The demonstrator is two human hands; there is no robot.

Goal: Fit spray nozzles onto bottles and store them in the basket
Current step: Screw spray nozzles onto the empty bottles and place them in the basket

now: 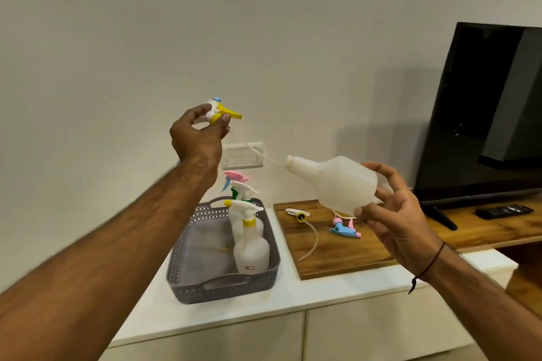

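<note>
Now: left hand (pixel 199 133) pinching nozzle (pixel 218 112), raised left of bottle (pixel 331 182); bottle gripped sideways in right hand (pixel 390 211), tube (pixel 264 155) entering its neck.

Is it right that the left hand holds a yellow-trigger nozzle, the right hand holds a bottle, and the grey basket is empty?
Not quite. The head view shows the grey basket already holds finished spray bottles. The rest stands: the left hand holds the yellow-trigger nozzle and the right hand holds the bottle.

Bare forearms; a dark thread bracelet (pixel 429 265) circles the right wrist.
</note>
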